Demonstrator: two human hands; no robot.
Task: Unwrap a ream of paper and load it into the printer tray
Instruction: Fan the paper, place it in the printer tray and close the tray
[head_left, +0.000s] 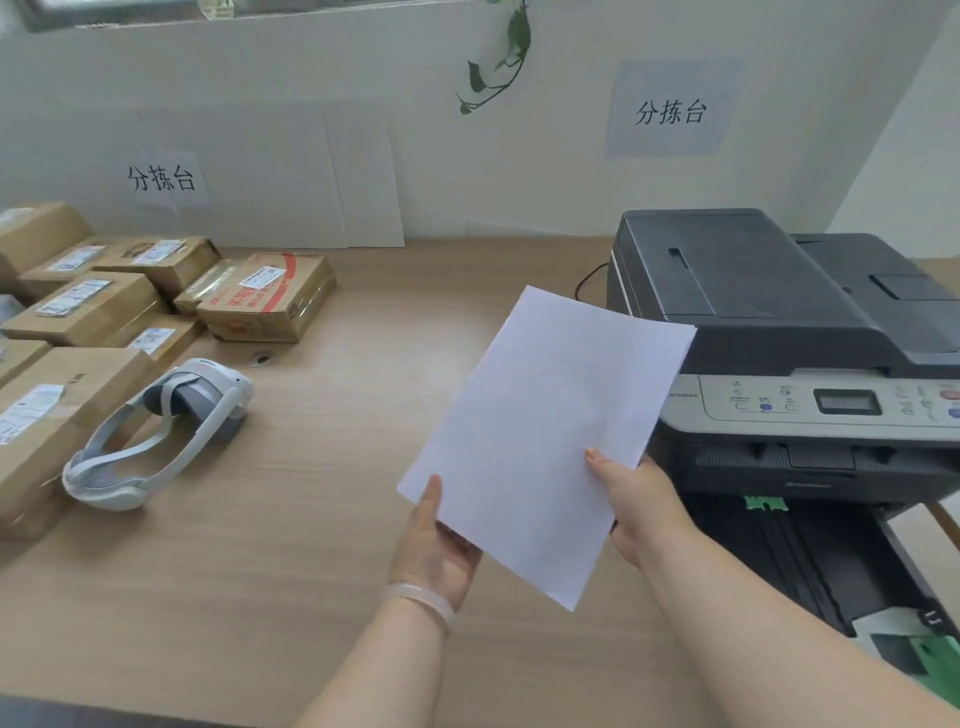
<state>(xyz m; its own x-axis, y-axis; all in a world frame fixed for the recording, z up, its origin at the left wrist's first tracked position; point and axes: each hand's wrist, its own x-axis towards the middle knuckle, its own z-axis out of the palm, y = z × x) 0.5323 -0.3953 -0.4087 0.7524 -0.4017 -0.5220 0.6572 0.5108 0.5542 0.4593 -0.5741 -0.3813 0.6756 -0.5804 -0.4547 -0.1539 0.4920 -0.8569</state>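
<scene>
A thin stack of white paper (540, 436) is held up over the wooden table, tilted, just left of the printer. My left hand (441, 540) grips its lower left edge, thumb on top. My right hand (639, 504) grips its lower right edge, thumb on the sheet. The dark grey printer (769, 312) stands at the right. Its black paper tray (810, 561) is pulled out toward me, with green guides, and looks empty where visible. No wrapper is in view.
The wooden table (322, 519) carries several taped cardboard parcels (265, 301) at the left and a white headset (161, 431) in front of them. White boards with printed signs lean on the wall behind. A cable runs behind the printer.
</scene>
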